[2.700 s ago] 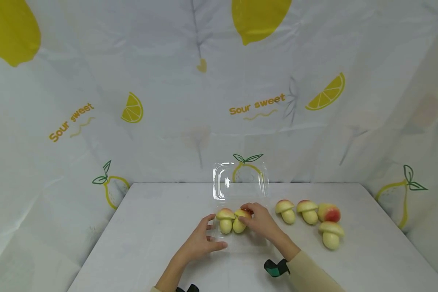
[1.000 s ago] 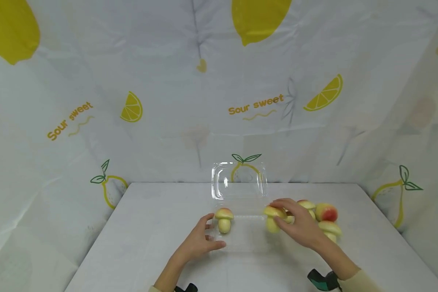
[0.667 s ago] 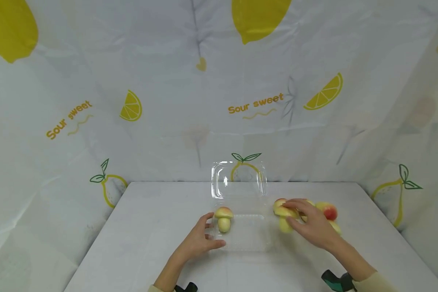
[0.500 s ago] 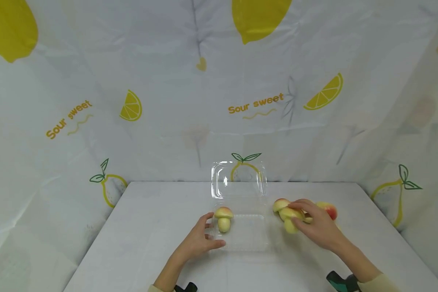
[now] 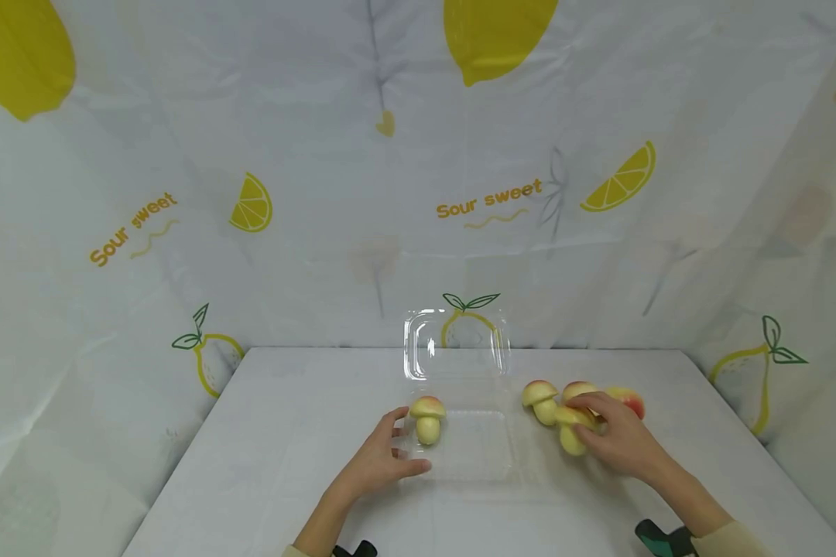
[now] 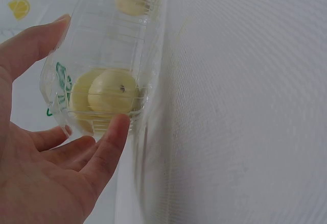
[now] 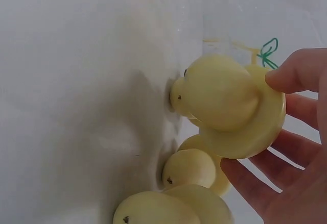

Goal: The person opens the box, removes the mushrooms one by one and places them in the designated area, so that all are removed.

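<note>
A clear plastic clamshell box [image 5: 470,468] lies with its lid raised behind it. At its left end my left hand [image 5: 383,460] holds it between thumb and fingertips. One toy mushroom [image 5: 428,422], pale yellow with a pinkish cap, stands inside at that end. To the right of the box, my right hand [image 5: 620,437] pinches another toy mushroom [image 7: 225,96] by its cap, stem pointing down. Behind the held one are two more mushrooms, the nearer-to-box one [image 5: 541,402] and another [image 5: 580,389], partly hidden by the fingers.
A rounded yellow and red piece [image 5: 625,400] sits beyond the right hand, partly covered. The white table [image 5: 299,410] ends at a hanging sheet [image 5: 334,271] printed with lemons, behind the raised lid [image 5: 456,344].
My right hand has lifted one of the two mushrooms out of the box and carried it right, to beside the other mushrooms. My left hand stays at the box's left end.
</note>
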Motion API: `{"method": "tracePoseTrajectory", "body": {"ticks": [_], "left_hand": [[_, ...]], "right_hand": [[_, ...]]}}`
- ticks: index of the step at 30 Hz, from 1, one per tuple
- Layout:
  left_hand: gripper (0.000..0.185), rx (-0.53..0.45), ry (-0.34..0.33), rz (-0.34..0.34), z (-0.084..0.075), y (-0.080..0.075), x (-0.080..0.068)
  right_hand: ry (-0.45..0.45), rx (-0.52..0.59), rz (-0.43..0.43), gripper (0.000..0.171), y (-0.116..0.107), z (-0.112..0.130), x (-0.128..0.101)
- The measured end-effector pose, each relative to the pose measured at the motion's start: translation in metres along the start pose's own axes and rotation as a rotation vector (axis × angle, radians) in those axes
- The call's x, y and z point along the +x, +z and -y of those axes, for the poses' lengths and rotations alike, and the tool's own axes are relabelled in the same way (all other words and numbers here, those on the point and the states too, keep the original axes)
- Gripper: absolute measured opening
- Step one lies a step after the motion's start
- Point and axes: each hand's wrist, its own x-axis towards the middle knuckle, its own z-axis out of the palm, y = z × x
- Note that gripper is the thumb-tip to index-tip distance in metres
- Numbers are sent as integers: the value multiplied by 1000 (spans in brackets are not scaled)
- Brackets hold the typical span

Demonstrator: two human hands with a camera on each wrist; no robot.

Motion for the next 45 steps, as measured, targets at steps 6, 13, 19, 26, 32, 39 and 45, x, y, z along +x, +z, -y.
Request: {"method": "tracePoseTrajectory", "body": {"ticks": [6,13,19,26,32,39,45], "left_hand": [[100,-7,-1,-3,-1,1,0],[100,-17,14,-3,-1,1,0],[99,-17,10,-2,1,1,0],[98,-16,10,-1,3,2,1],[99,-12,13,0,2,2,1],[99,-5,18,-7,0,1,1],[100,-10,12,-6,0,1,0]], "right_hand": [[49,-15,86,31,1,-6,-2],[109,-27,167,30,3,-11,-2],[119,-44,199,29,3,-12,-3],[119,-86,223,30,1,-13,-3],[75,-105,204,30,-1,-15,-4],[7,-103,114,28,-5,-9,-1],[29,-72,40,23,-6,7,4]]}}
